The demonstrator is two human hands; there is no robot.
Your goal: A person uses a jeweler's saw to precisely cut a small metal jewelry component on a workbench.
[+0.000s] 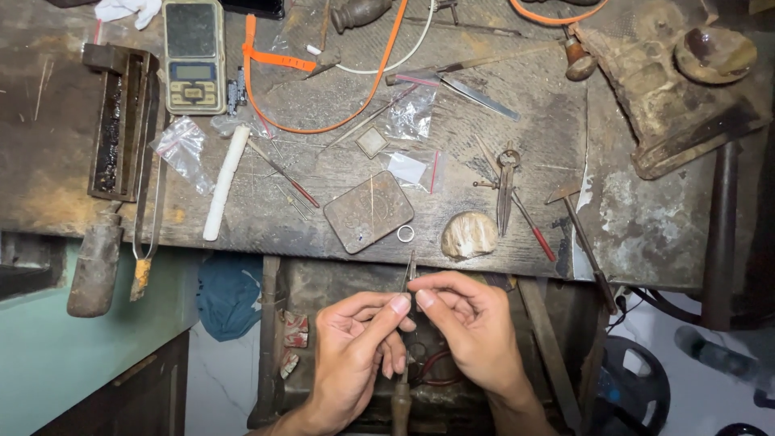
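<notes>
My left hand (355,343) and my right hand (468,327) meet fingertip to fingertip below the front edge of the wooden workbench (500,121). Between the fingertips stands a thin metal tool (409,270), its point rising toward the bench edge. What else they pinch is too small to tell. A small metal ring (405,234) lies on the bench just above the hands, beside a worn rectangular metal plate (368,211) and a rounded pale stone (469,235). A wooden tool handle (401,400) shows below my hands.
On the bench lie a pocket scale (193,56), a white rod (225,182), dividers (506,186), small plastic bags (182,145), an orange cord (323,125), a dark metal mould (123,121) at the left, and a rusty iron block (670,97) at the right. A blue cloth (230,295) hangs below.
</notes>
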